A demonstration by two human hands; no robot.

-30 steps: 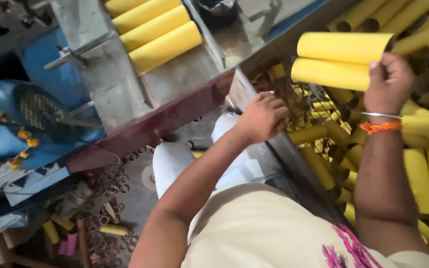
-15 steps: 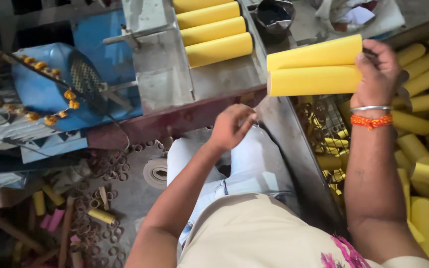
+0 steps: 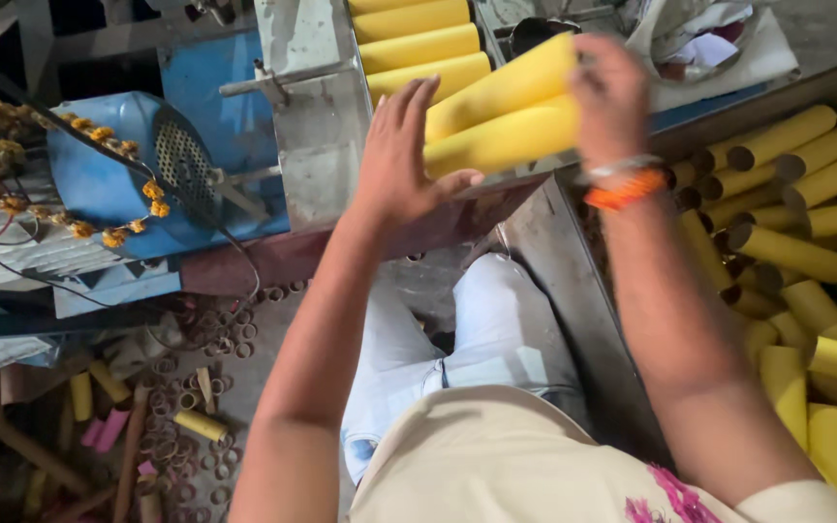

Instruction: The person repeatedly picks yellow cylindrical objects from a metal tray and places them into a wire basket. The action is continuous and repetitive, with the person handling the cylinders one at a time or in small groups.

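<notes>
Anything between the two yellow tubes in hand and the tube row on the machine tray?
Nothing visible. The right hand holds two yellow tubes just beside the tube row; the left hand touches their near end.

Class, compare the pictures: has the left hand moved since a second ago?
Yes. The left hand has risen from below the metal chute to the two yellow tubes held against its edge.
</notes>
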